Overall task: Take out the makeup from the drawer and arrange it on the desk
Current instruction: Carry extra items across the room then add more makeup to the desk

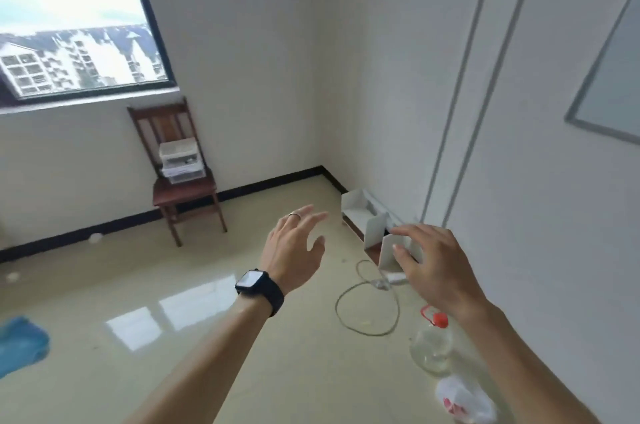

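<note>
You are holding your left hand [294, 247] and right hand [436, 264] spread and empty while the drawer unit [181, 160] is sitting on the chair [194, 191], well apart from both, so be approaching squarely before pulling any drawer.

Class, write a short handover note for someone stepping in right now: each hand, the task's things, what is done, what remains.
Left hand: open, empty, raised ahead.
Right hand: open, empty, raised ahead.
Drawer unit: on the wooden chair, far from both hands.
Done: no makeup seen out yet.
Left: go to the drawers, take the makeup out, arrange it; no desk in view.
</note>
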A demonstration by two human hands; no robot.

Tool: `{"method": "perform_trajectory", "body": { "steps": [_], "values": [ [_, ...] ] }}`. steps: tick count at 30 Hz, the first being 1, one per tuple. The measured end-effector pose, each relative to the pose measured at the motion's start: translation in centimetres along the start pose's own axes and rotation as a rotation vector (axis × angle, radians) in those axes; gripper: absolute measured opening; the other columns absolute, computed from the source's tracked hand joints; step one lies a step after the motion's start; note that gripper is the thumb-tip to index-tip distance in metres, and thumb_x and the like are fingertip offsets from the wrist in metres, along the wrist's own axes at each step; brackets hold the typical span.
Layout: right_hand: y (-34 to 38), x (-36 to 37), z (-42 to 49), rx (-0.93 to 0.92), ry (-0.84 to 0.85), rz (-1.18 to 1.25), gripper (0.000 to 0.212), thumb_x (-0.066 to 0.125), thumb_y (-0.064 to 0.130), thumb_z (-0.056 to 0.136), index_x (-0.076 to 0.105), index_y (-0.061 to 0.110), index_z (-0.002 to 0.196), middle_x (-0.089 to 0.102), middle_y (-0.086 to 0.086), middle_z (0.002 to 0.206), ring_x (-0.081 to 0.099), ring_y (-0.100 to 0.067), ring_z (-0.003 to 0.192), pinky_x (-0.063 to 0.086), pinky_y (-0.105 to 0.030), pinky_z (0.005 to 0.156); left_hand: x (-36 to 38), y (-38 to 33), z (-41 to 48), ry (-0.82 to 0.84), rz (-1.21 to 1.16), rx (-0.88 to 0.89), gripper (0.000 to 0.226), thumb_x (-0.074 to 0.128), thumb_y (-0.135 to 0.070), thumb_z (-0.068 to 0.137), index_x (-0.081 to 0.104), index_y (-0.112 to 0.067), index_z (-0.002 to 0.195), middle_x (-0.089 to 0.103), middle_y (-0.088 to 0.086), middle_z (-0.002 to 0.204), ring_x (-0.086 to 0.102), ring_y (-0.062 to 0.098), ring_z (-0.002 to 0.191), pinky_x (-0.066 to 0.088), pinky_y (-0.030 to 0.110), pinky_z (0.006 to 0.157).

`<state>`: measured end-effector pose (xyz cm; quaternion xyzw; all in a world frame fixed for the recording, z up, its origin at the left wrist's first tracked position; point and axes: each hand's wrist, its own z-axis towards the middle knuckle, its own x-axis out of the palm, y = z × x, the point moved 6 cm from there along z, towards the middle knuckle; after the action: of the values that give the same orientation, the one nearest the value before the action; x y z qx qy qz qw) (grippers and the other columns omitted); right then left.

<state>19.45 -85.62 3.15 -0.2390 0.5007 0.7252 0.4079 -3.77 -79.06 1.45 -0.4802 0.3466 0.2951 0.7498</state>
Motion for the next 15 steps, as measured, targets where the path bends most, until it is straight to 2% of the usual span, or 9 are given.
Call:
{"method": "perform_trajectory", "body": {
  "steps": [5,8,15],
  "values": [
    [3.8,8.4,12.8,-0.137,0.143,0.091,0.028,0.064,0.027,0.095,0.068,0.029,0.122,0.067,0.008,0.12,0.05,-0.016,0.116,0.033,-0.023,0.097,-4.1,8.8,6.0,-0.091,0.074,-0.184,0.048,0.059,-0.028,0.094,0.051,-0.038,0.14,0.04,-0.009,0.152,0.034,0.015,0.14,0.03,0.036,0.116],
    [7.5,13.4,19.5,-0.239,0.224,0.159,0.029,0.064,0.028,0.095,0.067,0.031,0.124,0.067,0.01,0.121,0.051,-0.016,0.12,0.032,-0.022,0.098,-7.3,14.6,8.0,-0.164,0.101,-0.325,0.049,0.06,-0.024,0.093,0.052,-0.035,0.14,0.039,-0.007,0.153,0.033,0.017,0.141,0.028,0.029,0.115],
    [16.5,26.6,30.5,-0.403,0.389,0.25,0.031,0.065,0.03,0.094,0.066,0.034,0.125,0.065,0.012,0.125,0.046,-0.013,0.127,0.029,-0.021,0.103,-14.2,28.2,10.6,-0.317,0.173,-0.541,0.047,0.059,-0.027,0.095,0.052,-0.035,0.14,0.041,-0.009,0.151,0.033,0.015,0.141,0.032,0.033,0.115]
  ]
}}
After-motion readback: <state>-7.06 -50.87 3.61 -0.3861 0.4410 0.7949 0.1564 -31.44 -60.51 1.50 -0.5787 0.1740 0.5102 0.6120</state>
